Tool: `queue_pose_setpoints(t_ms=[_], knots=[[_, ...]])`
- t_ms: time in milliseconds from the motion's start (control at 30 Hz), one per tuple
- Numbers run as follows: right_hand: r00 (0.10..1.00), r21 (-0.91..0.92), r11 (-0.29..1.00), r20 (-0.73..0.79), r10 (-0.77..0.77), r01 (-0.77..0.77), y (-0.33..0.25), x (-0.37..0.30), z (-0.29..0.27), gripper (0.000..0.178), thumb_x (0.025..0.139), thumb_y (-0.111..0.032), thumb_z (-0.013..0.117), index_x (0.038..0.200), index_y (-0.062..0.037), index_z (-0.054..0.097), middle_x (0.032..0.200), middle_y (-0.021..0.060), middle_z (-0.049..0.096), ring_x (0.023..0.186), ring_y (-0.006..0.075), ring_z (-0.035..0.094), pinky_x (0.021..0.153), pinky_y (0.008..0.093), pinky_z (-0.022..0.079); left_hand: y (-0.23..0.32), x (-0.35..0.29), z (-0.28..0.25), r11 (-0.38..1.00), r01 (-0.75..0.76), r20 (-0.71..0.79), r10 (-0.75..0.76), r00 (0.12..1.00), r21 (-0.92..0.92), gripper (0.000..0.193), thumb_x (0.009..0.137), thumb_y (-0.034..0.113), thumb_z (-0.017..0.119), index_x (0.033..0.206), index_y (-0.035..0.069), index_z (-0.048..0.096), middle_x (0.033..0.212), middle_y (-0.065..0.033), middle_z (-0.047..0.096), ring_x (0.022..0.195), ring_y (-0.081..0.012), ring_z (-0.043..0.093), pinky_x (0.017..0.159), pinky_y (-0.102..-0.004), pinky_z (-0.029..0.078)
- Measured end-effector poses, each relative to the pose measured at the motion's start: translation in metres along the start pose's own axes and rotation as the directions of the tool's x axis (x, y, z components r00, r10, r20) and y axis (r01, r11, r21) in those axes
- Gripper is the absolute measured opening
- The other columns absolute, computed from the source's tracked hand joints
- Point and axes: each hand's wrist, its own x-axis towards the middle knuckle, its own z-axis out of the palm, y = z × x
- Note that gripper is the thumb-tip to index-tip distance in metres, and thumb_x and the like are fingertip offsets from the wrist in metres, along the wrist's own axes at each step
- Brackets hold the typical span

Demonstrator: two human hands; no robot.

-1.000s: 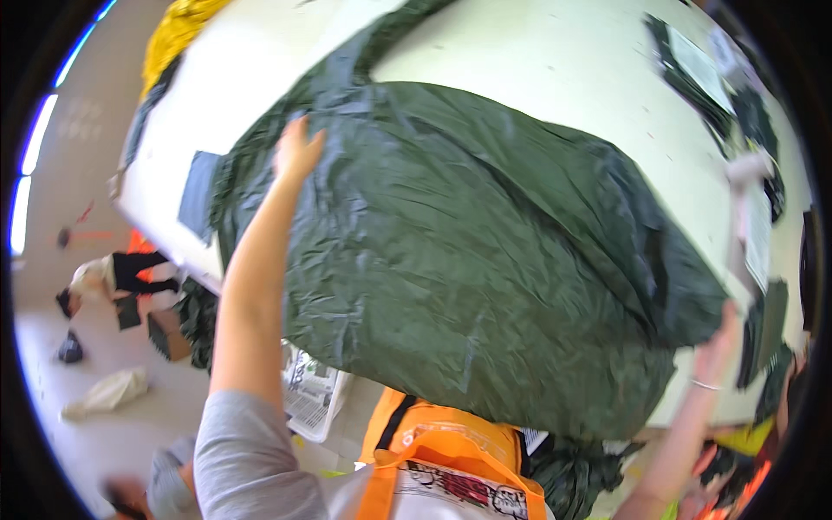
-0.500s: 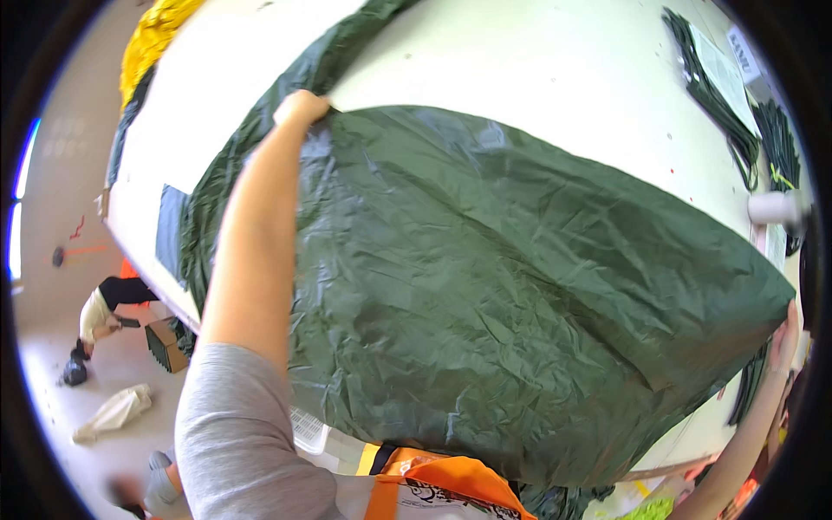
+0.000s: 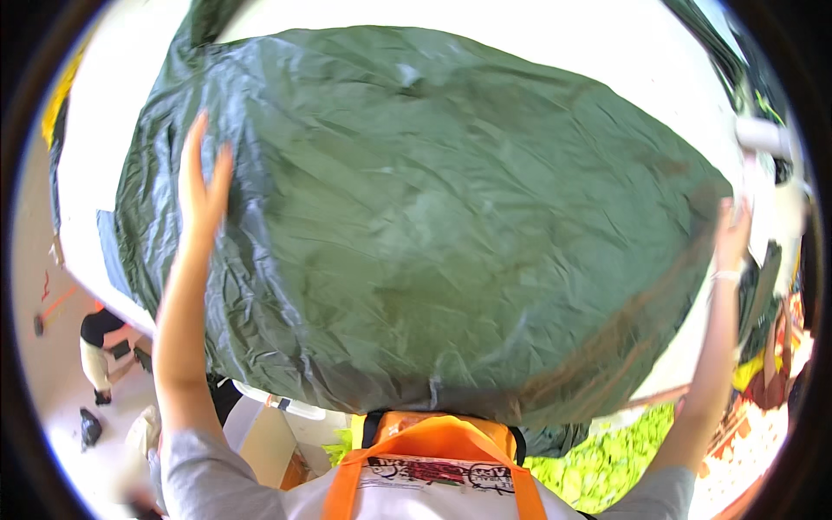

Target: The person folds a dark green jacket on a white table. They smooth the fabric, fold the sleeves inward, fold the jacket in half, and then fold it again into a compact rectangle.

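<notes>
A large dark green sheet of thin, creased fabric lies spread over the white table. My left hand is over its left part, fingers spread and slightly blurred, with nothing in them. At the sheet's right corner is my right hand, its fingers stretched upward and apart beside the edge. Whether those fingertips touch the fabric is hard to make out. The sheet's near edge hangs over the table's front, close to my orange-trimmed apron.
Dark cords or strips lie at the far right, near a white cylinder. Bright yellow-green material is below the table at right. Yellow fabric sits at the far left. Another person bends down at left.
My left hand has let go of the sheet's far left edge and come nearer, opening. My right hand has moved inward and farther up. The sheet now lies flatter; the view has shifted.
</notes>
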Motion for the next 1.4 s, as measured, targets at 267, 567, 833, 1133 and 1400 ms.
queue_pose_setpoints(t_ms=[267,567,833,1133,1400], knots=[[0.889,0.095,0.993,0.458,0.016,-0.067,-0.187,-0.371,-0.055,0.071,0.081,-0.045,0.062,0.142,-0.0169,0.038,0.153,0.0186,0.017,0.141,0.0421,0.01,0.108,0.0616,0.007,0.036,-0.315,-0.021,0.913,0.231,0.216,-0.314,0.924,0.337,0.072,0.088,0.04,0.046,0.147,0.006,0.023,0.154,-0.0183,0.015,0.142,-0.0391,0.009,0.11,-0.057,0.006],[0.987,0.111,0.984,0.062,-0.149,0.141,-0.161,-0.243,-0.012,0.062,0.089,-0.052,0.049,0.143,-0.0253,0.035,0.153,0.0098,0.021,0.14,0.0362,0.018,0.109,0.0596,0.012,0.005,-0.221,0.036,0.878,0.126,-0.026,-0.129,0.991,0.463,0.064,0.092,0.051,0.045,0.146,0.021,0.03,0.151,-0.0115,0.028,0.136,-0.0366,0.026,0.103,-0.0555,0.026],[0.917,0.082,0.925,0.128,-0.378,0.371,-0.108,-0.339,-0.068,0.061,0.078,-0.026,0.067,0.134,-0.0132,0.046,0.138,0.0163,0.043,0.126,0.0353,0.039,0.099,0.0474,0.033,0.078,-0.366,0.002,0.779,0.359,-0.078,-0.374,0.924,0.514,0.06,0.09,0.048,0.052,0.141,0.02,0.039,0.148,-0.0111,0.032,0.137,-0.0346,0.026,0.108,-0.0595,0.018],[0.789,0.298,0.845,0.317,-0.526,0.443,-0.061,-0.456,-0.124,0.076,0.083,-0.037,0.063,0.144,-0.0049,0.029,0.152,0.0185,0.02,0.141,0.0355,0.017,0.113,0.0506,0.013,-0.022,-0.56,-0.08,0.263,0.923,-0.203,-0.956,0.211,-0.28,0.08,0.086,0.059,0.049,0.136,-0.003,0.04,0.137,-0.0224,0.044,0.129,-0.0338,0.04,0.108,-0.039,0.028],[0.75,0.158,0.889,0.486,-0.449,0.43,-0.114,-0.506,-0.11,0.087,0.075,-0.015,0.073,0.146,-0.0091,0.024,0.155,0.0145,0.013,0.142,0.033,0.013,0.113,0.0496,0.015,-0.08,-0.513,-0.068,-0.043,0.73,0.15,-0.985,0.082,-0.682,0.093,0.08,0.075,0.042,0.149,0.015,0.021,0.146,-0.0126,0.036,0.128,-0.0296,0.042,0.083,-0.0412,0.039]])
